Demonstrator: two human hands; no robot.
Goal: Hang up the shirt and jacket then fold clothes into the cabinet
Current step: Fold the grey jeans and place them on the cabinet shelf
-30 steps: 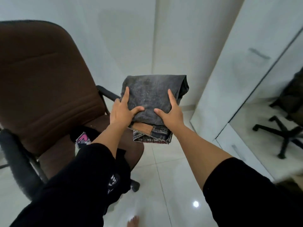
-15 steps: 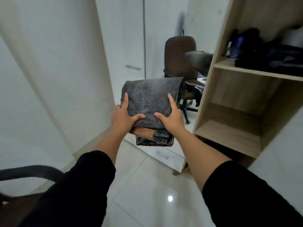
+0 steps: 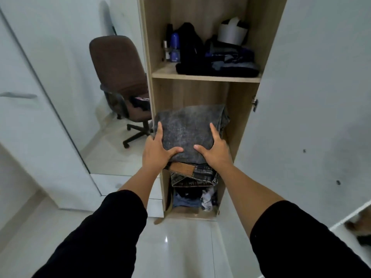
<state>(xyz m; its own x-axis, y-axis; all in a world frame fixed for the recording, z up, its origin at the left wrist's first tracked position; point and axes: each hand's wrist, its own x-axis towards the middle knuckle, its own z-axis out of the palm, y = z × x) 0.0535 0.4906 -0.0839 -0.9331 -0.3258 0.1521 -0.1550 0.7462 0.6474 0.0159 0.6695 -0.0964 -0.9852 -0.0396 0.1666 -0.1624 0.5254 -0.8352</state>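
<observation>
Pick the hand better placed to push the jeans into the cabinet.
Right hand: it sits squarely before the cabinet opening, while the left hand crowds its left wall. Both grip the jeans.

One jeans bundle [image 3: 190, 131] — two hands — one chair [image 3: 120, 77].
</observation>
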